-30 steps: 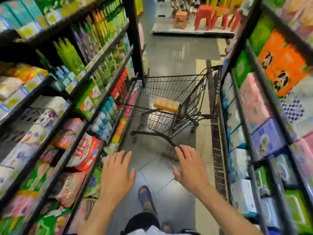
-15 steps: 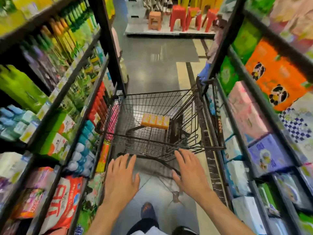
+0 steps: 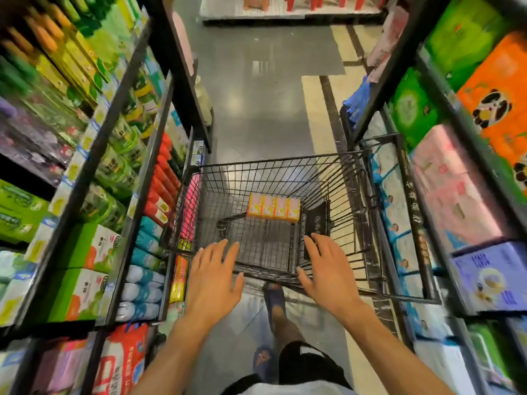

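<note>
**Q:** Where does the wire shopping cart [image 3: 285,159] stand?

**A:** In the aisle, between the left shelf rack [image 3: 147,178] and the right shelf rack [image 3: 399,52]. An orange multipack [image 3: 273,208] lies inside it.

**Q:** And the hands?

**A:** The left hand [image 3: 212,280] and right hand [image 3: 328,275] are flat, fingers spread, over the cart's near end. Whether they touch it cannot be told.

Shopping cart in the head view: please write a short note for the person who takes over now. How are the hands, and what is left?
Left grip: open, fingers straight, above the near end of the cart.
Right grip: open, likewise.
Whether either touches the handle I cannot tell.
Done: an orange pack lies in the basket.
Left: probably grasp the handle and push along the aisle.
</note>
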`<control>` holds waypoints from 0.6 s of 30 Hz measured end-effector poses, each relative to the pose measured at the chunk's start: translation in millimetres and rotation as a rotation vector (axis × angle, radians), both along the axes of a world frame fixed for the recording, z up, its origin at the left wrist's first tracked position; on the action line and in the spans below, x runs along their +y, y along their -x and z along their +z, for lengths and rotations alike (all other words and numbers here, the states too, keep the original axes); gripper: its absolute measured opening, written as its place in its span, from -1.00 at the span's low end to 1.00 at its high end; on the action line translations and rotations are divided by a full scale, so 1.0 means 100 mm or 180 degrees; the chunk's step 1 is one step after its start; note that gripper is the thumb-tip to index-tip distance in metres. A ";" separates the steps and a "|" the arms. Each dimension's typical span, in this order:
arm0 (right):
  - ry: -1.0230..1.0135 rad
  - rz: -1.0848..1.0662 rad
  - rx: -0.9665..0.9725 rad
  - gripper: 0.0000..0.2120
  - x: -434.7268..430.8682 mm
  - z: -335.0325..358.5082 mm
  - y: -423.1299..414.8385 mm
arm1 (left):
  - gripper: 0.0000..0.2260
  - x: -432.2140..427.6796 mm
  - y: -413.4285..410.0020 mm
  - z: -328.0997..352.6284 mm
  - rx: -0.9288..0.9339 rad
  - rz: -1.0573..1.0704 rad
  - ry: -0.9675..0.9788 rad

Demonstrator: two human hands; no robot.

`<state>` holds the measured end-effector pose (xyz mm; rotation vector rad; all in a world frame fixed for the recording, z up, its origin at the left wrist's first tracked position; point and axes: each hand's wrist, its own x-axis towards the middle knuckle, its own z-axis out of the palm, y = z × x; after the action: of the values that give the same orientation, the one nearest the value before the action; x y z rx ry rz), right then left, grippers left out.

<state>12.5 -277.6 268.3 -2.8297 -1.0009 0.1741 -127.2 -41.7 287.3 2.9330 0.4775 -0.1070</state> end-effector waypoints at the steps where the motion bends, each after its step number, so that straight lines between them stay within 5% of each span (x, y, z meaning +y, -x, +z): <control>1: 0.0019 0.0015 0.0036 -0.27 0.09 -0.06 -0.13 | -0.39 0.09 -0.13 -0.03 0.0022 -0.0003 -0.0005; 18: 0.0065 0.0190 0.0798 -0.29 1.34 -1.04 -1.93 | -0.38 1.25 -2.23 -0.71 0.0773 -0.0093 0.0235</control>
<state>205.9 -143.7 163.9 -2.7087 -1.0313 0.5330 96.3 83.1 216.2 2.8674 0.4530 -0.4779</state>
